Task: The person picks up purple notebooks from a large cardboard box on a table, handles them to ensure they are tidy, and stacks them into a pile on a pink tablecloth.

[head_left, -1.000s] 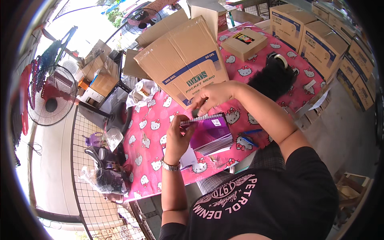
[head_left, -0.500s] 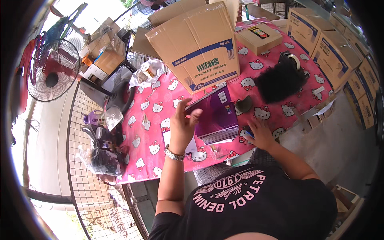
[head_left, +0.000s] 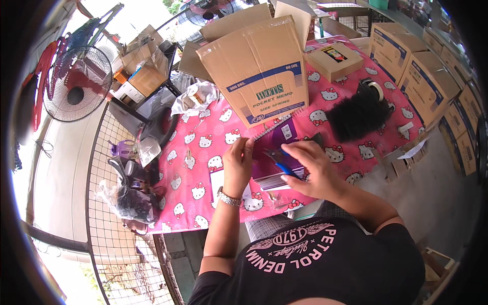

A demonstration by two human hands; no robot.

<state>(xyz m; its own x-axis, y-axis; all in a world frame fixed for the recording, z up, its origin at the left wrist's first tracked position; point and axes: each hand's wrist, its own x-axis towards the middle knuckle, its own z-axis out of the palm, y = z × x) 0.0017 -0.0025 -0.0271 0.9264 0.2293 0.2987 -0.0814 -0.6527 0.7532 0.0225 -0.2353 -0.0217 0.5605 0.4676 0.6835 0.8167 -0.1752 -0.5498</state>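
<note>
A stack of purple spiral-bound notebooks (head_left: pixel 277 134) lies in front of me, its wire binding along the left and upper edge. My right hand (head_left: pixel 319 170) is closed around a pair of blue-handled pliers (head_left: pixel 283 165), whose metal jaws are over the top cover and point toward my left hand. At the stack's left edge, by the binding, my left hand (head_left: pixel 238 165) has its fingers drawn together; what they pinch is too small to make out. Beneath the left hand is a white sheet or pad (head_left: pixel 217 179), partly covered. A dark object (head_left: pixel 317 138) sits partly hidden behind my right hand.
A tall open carton (head_left: pixel 264 76) stands just behind the notebooks. To the right lie a black bristly bundle (head_left: pixel 358 116), a tape roll (head_left: pixel 376 91) and a flat box (head_left: pixel 333 63). Stacked cartons (head_left: pixel 427 76) line the right side; bags (head_left: pixel 134 203) hang at the table's left edge.
My right hand has lifted from the table's right side with the pliers and moved left over the notebooks. My left hand has lowered slightly to the binding, its fingers closing. The view has shifted slightly.
</note>
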